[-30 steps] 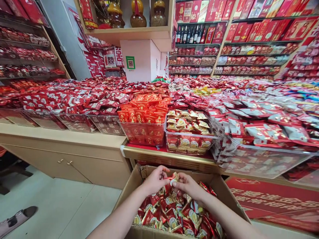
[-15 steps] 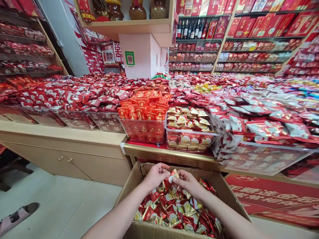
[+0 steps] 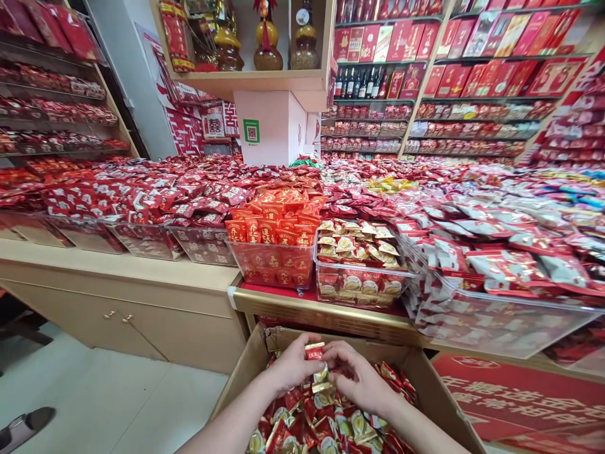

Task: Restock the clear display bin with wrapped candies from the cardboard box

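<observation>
My left hand holds a small red and gold candy packet between its fingers, above an open cardboard box. Close beside it on the right is my right hand, its fingers curved apart near the packet; they do not appear to grip anything. Loose red and gold packets fill the box below both hands. Behind the box, a clear bin holds matching durian packets in rows, and another bin holds orange-red packets.
A gold-edged shelf runs just behind the box. To the right stands a large clear bin of silver and red packets. A wooden cabinet is at left. A red printed panel lies right of the box.
The view has tilted up, so the scene sits lower. The packet has turned upright in my left hand, and my right hand's fingers have opened away from it.
</observation>
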A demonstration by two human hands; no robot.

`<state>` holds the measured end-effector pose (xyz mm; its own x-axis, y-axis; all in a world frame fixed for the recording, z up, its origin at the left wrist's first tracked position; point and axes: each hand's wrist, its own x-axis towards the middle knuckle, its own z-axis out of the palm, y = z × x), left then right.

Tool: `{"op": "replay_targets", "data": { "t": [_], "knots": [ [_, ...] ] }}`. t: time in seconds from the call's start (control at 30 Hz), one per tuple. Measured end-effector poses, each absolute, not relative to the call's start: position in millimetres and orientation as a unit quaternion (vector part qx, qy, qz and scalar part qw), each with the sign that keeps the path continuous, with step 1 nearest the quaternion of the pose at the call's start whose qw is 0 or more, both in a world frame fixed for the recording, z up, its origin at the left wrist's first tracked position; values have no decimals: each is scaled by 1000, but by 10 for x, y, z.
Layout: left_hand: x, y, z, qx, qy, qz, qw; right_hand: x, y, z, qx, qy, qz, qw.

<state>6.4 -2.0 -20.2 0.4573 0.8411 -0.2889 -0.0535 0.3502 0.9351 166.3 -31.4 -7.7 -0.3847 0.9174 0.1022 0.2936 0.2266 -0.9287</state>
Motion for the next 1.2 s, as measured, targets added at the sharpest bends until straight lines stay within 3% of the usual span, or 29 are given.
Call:
{"op": "replay_targets", "data": {
  "t": [0.1,0.23,0.37,0.53,0.67,0.73,0.93,1.2],
  "knots": [
    [70,-21,-223,564,377,322,661,1667,-250,-221,-490,-629,476,370],
    [62,-65,-176,618,387,264,631,1674,-201,-319,-499,-616,511,333],
    [53,-66,-138,592,362,251,675,1715,-202,-166,-505,-622,501,326],
    [25,5,-229,578,389,273,664,1856,-247,547,-503,-718,286,386],
    [-5,34,-325,592,438,235,635,1950,-148,1316,-488,-707,136,494],
    [-22,32,-354,609,457,210,613,1959,11,1588,-490,-705,69,508],
    [-69,18,-370,637,498,148,570,1883,553,1796,-493,-774,-17,396],
    [-83,37,-420,658,515,118,537,1787,766,1745,-517,-822,55,234]
  ]
}}
